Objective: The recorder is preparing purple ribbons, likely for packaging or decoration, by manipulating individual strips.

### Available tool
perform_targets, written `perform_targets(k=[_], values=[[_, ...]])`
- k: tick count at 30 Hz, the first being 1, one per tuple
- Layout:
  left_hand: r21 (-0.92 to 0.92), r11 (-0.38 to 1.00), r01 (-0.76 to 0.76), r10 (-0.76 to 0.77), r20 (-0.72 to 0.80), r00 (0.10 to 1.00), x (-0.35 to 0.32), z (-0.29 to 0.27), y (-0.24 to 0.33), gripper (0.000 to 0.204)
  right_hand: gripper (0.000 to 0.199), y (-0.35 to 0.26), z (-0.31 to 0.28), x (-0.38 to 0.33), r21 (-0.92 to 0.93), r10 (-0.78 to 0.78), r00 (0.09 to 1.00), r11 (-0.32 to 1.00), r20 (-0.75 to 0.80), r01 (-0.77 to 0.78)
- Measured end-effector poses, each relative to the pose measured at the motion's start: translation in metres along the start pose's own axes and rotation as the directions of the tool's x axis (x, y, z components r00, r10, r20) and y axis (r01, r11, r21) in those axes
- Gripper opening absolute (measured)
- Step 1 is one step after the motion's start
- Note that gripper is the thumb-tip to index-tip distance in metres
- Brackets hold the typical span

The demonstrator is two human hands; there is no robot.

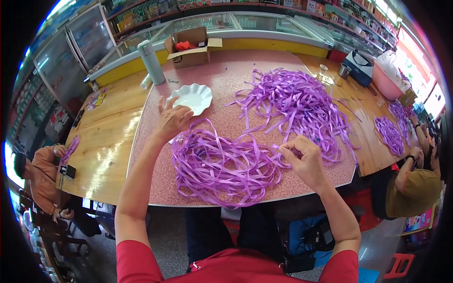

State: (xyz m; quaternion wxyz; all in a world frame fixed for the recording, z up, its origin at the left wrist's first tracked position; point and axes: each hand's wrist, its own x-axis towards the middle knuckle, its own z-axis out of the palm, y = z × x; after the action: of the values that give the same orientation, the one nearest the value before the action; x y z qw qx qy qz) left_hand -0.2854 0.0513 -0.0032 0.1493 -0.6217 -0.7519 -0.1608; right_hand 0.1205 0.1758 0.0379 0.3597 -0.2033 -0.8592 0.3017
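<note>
Pink tabletop [224, 85]: two ribbon heaps [226, 170], two hands [304, 160] (plus one dish [196, 100]).

looped purple ribbons [226, 172] lie in two heaps — scalloped white dish [197, 99] nearby.

Dark print [177, 59] marks the cardboard box [198, 56] beyond the left hand [172, 120]. Lettering shows on a colourful panel [419, 222], well right of the right hand [304, 160]. Small signs [311, 6] far beyond both hands are unreadable.
</note>
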Motion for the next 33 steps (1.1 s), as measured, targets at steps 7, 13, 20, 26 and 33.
perform_targets(k=[7,13,20,26,33], values=[[-0.814,0.52,0.258,-0.334,0.084,0.939,-0.015,-0.014,0.064,0.012,0.007,-0.015,-0.001,-0.002,0.128,0.042,0.998,0.991,0.048,-0.048],[-0.964,0.027,0.266,0.011,0.266,0.964,-0.052,-0.042,0.197,0.02,0.006,-0.037,-0.004,-0.016,0.197,0.035,0.996,0.979,0.083,-0.051],[-0.919,0.122,0.375,0.138,0.39,0.91,-0.063,-0.027,0.24,0.05,0.014,-0.043,-0.004,-0.031,0.06,-0.229,0.972,0.972,0.058,0.226],[-0.956,0.125,0.264,0.052,0.272,0.961,-0.067,-0.025,0.257,0.039,0.015,-0.036,-0.006,-0.043,-0.023,-0.303,0.953,0.953,0.032,0.303],[-0.954,0.244,0.174,0.021,0.185,0.983,-0.07,-0.027,0.263,0.026,0.011,-0.038,-0.009,-0.049,0.13,-0.069,0.995,0.99,0.07,0.059]])
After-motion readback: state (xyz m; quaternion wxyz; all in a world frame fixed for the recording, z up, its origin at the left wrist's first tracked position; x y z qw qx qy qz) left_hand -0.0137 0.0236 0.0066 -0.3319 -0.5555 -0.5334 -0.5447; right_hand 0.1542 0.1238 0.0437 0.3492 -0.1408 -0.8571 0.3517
